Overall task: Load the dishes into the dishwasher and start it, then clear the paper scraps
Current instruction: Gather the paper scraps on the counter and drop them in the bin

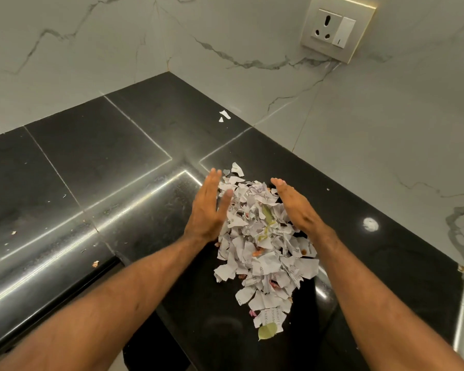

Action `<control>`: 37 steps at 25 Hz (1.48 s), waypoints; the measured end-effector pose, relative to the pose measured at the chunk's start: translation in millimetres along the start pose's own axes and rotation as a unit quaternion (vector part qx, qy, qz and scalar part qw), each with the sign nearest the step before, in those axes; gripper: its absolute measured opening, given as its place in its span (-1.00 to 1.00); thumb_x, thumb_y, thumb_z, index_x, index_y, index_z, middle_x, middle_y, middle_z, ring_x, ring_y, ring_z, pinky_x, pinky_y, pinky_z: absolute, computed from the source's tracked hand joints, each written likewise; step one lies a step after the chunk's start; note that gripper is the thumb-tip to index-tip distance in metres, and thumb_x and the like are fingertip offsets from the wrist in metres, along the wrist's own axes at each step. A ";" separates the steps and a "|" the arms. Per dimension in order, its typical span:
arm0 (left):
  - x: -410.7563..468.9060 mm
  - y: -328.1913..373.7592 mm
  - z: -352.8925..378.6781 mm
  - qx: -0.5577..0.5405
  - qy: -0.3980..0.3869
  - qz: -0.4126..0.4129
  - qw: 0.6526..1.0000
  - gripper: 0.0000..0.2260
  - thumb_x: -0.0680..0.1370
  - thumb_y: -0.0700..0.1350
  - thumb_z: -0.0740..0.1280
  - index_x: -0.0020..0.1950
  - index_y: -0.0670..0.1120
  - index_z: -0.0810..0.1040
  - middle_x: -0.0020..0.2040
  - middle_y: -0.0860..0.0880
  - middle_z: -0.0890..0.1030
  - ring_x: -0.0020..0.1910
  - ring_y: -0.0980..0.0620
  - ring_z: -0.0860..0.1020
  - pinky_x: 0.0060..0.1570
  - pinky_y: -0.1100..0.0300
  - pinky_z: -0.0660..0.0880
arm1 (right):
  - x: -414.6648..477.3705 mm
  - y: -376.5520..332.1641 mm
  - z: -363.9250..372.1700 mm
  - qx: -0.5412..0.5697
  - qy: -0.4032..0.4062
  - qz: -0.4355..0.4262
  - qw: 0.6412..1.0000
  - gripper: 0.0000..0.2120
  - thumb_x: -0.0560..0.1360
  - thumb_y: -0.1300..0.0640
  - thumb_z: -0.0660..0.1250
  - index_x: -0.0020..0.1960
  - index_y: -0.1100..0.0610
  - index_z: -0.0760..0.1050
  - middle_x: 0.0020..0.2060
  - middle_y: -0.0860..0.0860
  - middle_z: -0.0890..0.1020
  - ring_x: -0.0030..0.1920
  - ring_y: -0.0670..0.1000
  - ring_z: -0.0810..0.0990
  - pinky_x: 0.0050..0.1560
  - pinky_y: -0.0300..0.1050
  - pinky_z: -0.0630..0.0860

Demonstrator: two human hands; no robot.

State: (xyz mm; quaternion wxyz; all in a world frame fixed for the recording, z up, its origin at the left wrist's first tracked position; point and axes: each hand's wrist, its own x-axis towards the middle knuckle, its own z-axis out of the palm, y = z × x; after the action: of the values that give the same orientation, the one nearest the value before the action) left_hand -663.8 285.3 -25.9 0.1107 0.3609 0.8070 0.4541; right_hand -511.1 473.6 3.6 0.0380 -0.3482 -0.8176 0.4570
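Paper scraps (263, 236) heaped on glossy black desk (91, 156).
Torn, crumpled white bits, some printed; left hand (208, 210) and right hand (296, 204) flank pile, fingers open, flat.

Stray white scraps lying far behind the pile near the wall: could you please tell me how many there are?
2: a larger scrap and a smaller scrap just below-left of it, both beyond the pile. Tinier bits may escape notice.

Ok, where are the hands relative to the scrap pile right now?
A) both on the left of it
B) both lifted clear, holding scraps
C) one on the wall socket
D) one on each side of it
D: the left hand and right hand flank the scrap pile on the counter, open, palms facing in.
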 end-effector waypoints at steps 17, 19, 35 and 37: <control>64.6 -50.2 -9.8 0.105 0.071 -0.029 0.992 -0.36 0.67 0.37 -0.06 0.55 0.00 0.37 0.45 -0.02 0.52 0.49 0.00 0.41 0.51 -0.15 0.30 | 254.1 -112.5 41.1 -0.114 0.027 -0.127 0.985 -0.18 0.54 -0.50 0.02 0.50 0.10 0.42 0.43 0.08 0.52 0.43 0.07 0.48 0.50 0.05 0.34; 64.3 -50.1 -10.1 0.103 0.064 -0.032 0.992 -0.36 0.66 0.38 -0.06 0.56 0.00 0.36 0.47 -0.01 0.50 0.51 0.01 0.38 0.53 -0.14 0.26 | 285.6 -115.9 46.4 -0.125 0.017 -0.133 0.983 -0.31 0.58 -0.41 0.05 0.33 0.15 0.49 0.28 0.09 0.57 0.31 0.07 0.52 0.42 0.00 0.37; 60.1 -40.0 -13.0 0.115 0.039 -0.015 0.993 -0.35 0.68 0.36 -0.04 0.68 0.06 0.05 0.67 0.07 0.13 0.62 0.11 0.15 0.59 -0.11 0.10 | 114.4 -62.2 11.4 -0.210 -0.238 -0.140 0.938 -0.51 0.70 -0.33 -0.17 0.62 -0.36 0.10 0.62 -0.22 0.02 0.59 -0.13 -0.07 0.56 0.03 -0.12; 59.9 -41.0 -13.5 0.138 0.018 0.011 0.990 -0.40 0.69 0.33 -0.05 0.68 0.09 0.06 0.67 0.10 0.13 0.62 0.14 0.13 0.59 -0.15 0.10 | 82.3 -49.7 -1.0 -0.181 -0.268 -0.123 0.938 -0.51 0.68 -0.38 -0.16 0.53 -0.42 0.26 0.63 -0.23 0.19 0.61 -0.11 0.12 0.56 0.03 0.08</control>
State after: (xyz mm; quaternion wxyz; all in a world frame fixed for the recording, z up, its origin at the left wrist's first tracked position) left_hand -733.2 303.9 -42.6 0.0407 0.3733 0.8599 0.3456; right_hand -599.4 507.3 21.5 -0.1904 -0.1104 -0.9026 0.3700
